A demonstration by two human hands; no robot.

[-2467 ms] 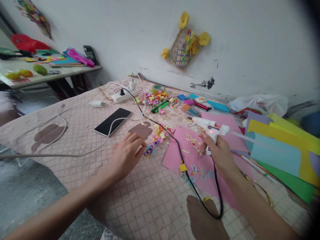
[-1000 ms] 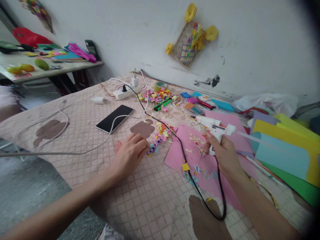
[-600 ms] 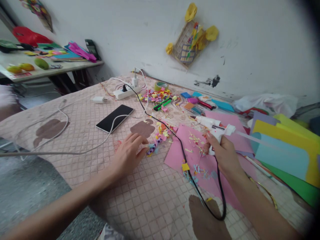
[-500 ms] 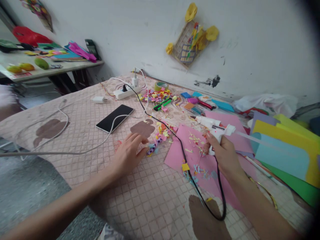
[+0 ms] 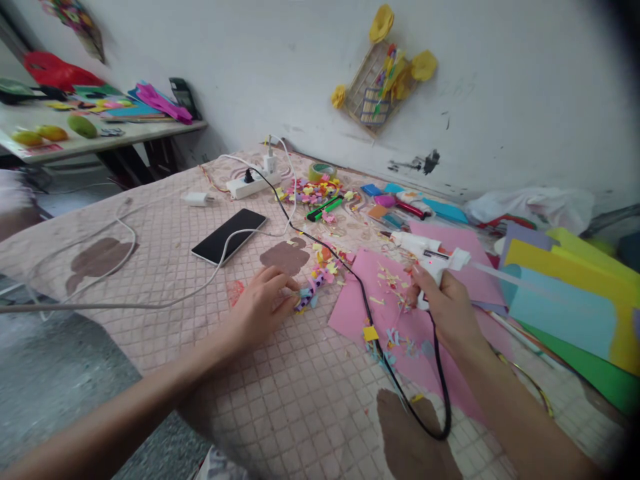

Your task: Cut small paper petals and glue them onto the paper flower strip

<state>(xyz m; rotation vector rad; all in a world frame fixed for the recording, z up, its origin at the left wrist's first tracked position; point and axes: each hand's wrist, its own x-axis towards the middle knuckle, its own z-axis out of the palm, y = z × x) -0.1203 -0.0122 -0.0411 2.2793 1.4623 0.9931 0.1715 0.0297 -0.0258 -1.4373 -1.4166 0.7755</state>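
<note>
My right hand (image 5: 445,300) is wrapped round the handle of a white glue gun (image 5: 417,245), whose nozzle points left. A clear glue stick (image 5: 510,279) sticks out of its back, and its black cord (image 5: 367,303) loops over the table. My left hand (image 5: 265,297) rests on the tablecloth, thumb and fingers pinched at the near end of a purple dotted strip (image 5: 311,293). Small pink, yellow and blue paper flowers (image 5: 327,263) cover the strip's far part. Beneath the glue gun lies pink paper (image 5: 350,313) scattered with small paper scraps (image 5: 395,340).
A black phone (image 5: 230,237) lies left of centre, crossed by a white cable (image 5: 200,287). Behind are a power strip (image 5: 253,185), a pile of paper flowers (image 5: 310,192), a green cutter (image 5: 325,208) and a tape roll (image 5: 321,172). Coloured sheets (image 5: 560,307) are stacked at right.
My left hand's fingers have shifted very slightly at the strip's end. The glue gun and my right hand have stayed in place.
</note>
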